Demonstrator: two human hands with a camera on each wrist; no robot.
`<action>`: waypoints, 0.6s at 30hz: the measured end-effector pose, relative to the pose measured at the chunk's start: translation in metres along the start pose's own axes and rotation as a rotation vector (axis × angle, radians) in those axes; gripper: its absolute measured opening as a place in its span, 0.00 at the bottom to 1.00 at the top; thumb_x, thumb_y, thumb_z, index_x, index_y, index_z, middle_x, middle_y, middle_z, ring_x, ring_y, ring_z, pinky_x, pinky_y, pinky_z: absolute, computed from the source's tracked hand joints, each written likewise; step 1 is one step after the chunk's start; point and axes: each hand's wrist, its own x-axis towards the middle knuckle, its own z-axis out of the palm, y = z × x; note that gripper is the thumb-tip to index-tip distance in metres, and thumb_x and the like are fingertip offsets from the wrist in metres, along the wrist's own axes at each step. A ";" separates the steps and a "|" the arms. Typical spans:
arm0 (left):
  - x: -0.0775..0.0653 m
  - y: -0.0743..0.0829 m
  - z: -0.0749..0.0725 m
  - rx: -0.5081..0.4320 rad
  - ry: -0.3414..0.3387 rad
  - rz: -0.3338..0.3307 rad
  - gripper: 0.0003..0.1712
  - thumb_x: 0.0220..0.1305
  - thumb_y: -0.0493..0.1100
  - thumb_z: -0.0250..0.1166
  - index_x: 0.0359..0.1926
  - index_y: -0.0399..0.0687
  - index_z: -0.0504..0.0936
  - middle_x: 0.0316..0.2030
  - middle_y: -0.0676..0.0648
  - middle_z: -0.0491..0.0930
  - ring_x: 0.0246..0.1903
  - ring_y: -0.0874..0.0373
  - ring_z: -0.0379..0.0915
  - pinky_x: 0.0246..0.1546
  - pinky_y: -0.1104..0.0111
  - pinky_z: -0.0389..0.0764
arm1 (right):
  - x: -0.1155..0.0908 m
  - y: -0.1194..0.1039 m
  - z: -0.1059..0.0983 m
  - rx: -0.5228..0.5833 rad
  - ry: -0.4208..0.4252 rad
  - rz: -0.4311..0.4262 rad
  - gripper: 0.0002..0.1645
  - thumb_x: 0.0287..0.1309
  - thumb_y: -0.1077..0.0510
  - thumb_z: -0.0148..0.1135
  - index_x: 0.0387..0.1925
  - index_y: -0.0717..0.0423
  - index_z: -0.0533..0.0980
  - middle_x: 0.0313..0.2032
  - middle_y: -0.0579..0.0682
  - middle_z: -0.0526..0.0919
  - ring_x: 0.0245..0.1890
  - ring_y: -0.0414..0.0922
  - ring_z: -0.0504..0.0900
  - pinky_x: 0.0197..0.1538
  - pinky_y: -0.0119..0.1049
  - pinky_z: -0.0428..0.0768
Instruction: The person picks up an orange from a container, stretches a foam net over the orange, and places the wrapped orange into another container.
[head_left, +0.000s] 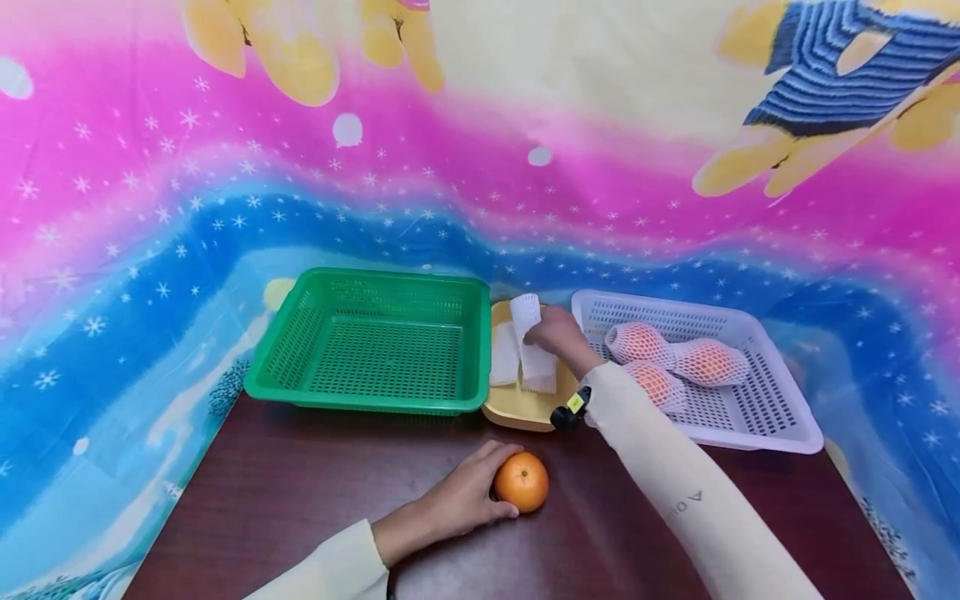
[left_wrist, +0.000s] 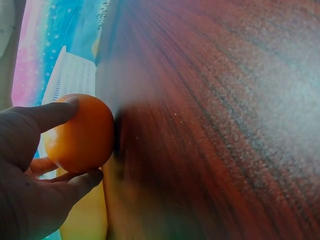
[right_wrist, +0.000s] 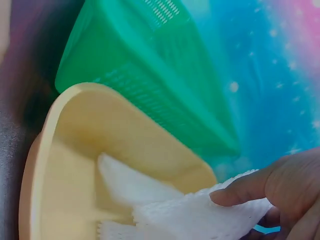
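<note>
An orange [head_left: 522,482] sits on the dark table in front of the baskets. My left hand [head_left: 468,493] holds it from the left, thumb and fingers around its sides, as the orange [left_wrist: 82,134] in the left wrist view also shows. Over the yellow bin [head_left: 525,408], my right hand [head_left: 558,335] pinches a white foam net sleeve [head_left: 527,315] between thumb and fingers. More flat white foam sleeves [right_wrist: 132,180] lie in the bin beneath it.
A green basket [head_left: 375,404] with nothing in it stands left of the bin. On the right, a white basket [head_left: 772,400] contains several fruits in foam nets [head_left: 708,362]. A printed cloth [head_left: 465,192] hangs behind the table [head_left: 315,500].
</note>
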 end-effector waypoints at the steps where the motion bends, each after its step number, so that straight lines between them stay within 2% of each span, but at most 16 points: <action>1: 0.000 0.000 0.000 0.002 0.001 0.001 0.45 0.53 0.43 0.80 0.71 0.43 0.71 0.60 0.49 0.75 0.58 0.60 0.75 0.63 0.65 0.77 | -0.002 0.001 -0.003 0.024 -0.011 0.003 0.31 0.53 0.61 0.68 0.60 0.67 0.75 0.55 0.65 0.82 0.52 0.58 0.82 0.56 0.50 0.84; 4: 0.000 0.000 0.001 0.002 0.001 -0.006 0.46 0.53 0.44 0.80 0.71 0.44 0.70 0.60 0.50 0.75 0.58 0.60 0.75 0.63 0.64 0.77 | -0.010 0.004 -0.012 0.083 -0.036 0.003 0.34 0.55 0.61 0.68 0.64 0.67 0.73 0.59 0.66 0.80 0.58 0.60 0.81 0.60 0.52 0.82; 9: 0.000 0.000 0.001 -0.003 0.001 -0.017 0.47 0.52 0.44 0.81 0.72 0.44 0.70 0.63 0.49 0.74 0.61 0.59 0.74 0.64 0.64 0.76 | -0.030 0.011 -0.019 0.123 -0.056 -0.033 0.34 0.58 0.58 0.71 0.64 0.66 0.73 0.58 0.65 0.81 0.58 0.60 0.80 0.61 0.51 0.81; 14: 0.000 0.000 0.001 -0.010 0.009 -0.009 0.48 0.53 0.46 0.80 0.72 0.43 0.68 0.64 0.49 0.73 0.62 0.58 0.74 0.65 0.63 0.76 | -0.056 0.021 -0.010 0.140 -0.053 -0.135 0.32 0.58 0.55 0.74 0.60 0.66 0.75 0.54 0.64 0.84 0.52 0.57 0.84 0.55 0.49 0.84; 18: 0.000 0.000 0.000 -0.005 0.017 0.000 0.46 0.55 0.48 0.79 0.72 0.43 0.69 0.63 0.49 0.73 0.61 0.59 0.74 0.65 0.63 0.76 | -0.076 0.031 0.000 0.197 -0.045 -0.188 0.32 0.57 0.53 0.75 0.59 0.64 0.75 0.52 0.62 0.85 0.49 0.54 0.85 0.51 0.45 0.85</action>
